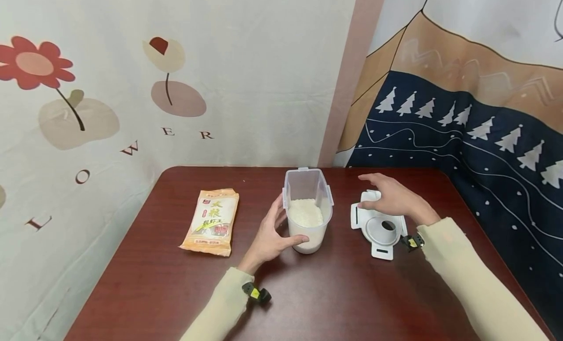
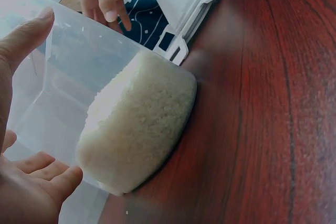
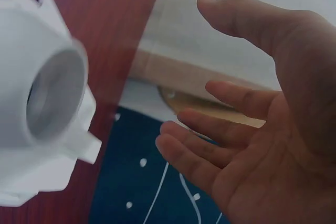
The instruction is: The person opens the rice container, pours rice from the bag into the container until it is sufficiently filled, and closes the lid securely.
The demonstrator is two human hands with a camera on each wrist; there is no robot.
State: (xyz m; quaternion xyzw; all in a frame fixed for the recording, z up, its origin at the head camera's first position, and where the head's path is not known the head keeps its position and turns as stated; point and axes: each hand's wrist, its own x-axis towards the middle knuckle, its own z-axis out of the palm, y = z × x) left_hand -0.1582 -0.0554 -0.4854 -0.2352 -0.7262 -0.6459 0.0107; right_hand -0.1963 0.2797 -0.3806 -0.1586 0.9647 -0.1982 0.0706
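Observation:
A clear plastic container [image 1: 308,219], partly filled with white rice [image 2: 142,114], stands upright on the table, its top uncovered. My left hand [image 1: 269,236] holds it from the left side, thumb across the near wall and fingers along the left wall. A white lid [image 1: 382,228] with side clips and a round spout with a hole lies to the right of the container. Over the lid hovers my right hand [image 1: 396,199], fingers apart and thumb spread, with nothing in it. In the right wrist view, the lid's spout [image 3: 58,93] is beside the open palm, not touching it.
An orange and white food packet [image 1: 213,223] lies flat at the left of the dark red wooden table [image 1: 176,302]. Behind the table hangs a pale printed curtain [image 1: 264,87]; a navy cloth with white trees [image 1: 440,131] hangs at the right.

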